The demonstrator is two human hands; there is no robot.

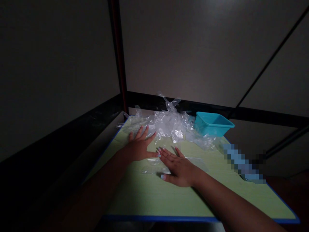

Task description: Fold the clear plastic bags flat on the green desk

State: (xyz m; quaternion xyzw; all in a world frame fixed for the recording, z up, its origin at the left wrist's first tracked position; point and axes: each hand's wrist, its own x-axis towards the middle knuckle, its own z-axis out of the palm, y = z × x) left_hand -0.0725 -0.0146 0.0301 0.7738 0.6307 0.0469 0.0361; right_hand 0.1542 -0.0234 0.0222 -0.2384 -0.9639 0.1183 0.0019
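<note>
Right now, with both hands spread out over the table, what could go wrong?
The flat clear plastic lies partly under the right hand, so it might crease or drag if that hand slides.
The loose heap of clear plastic reaches past the table at its far left; a nudge from the left hand could tip some off.
The turquoise container sits near the edge, against loose plastic, so pulling that plastic may shift it.

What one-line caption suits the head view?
Two hands spread over clear plastic on a green tabletop, a crumpled plastic heap and turquoise tub beyond.
</note>
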